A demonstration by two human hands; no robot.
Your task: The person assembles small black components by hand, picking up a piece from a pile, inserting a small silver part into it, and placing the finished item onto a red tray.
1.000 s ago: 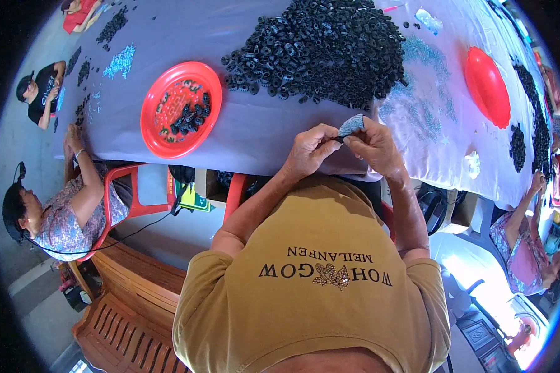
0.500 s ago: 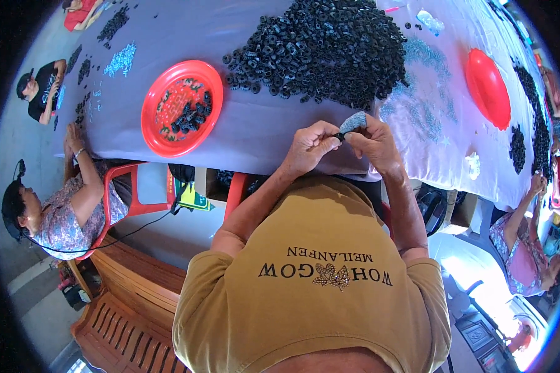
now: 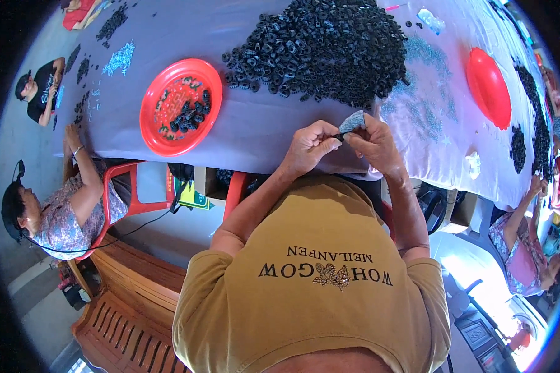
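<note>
Just before the ring pile [image 3: 330,46], left hand [image 3: 308,148] pinches a black ring [image 3: 338,136]; right hand [image 3: 373,144] grips a grey piece [image 3: 353,121]

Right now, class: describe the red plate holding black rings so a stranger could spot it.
Find the long grey-clothed table and its big black ring heap. Left of the heap lies a round red plate. Unlike the other red dish, it holds rings.
</note>
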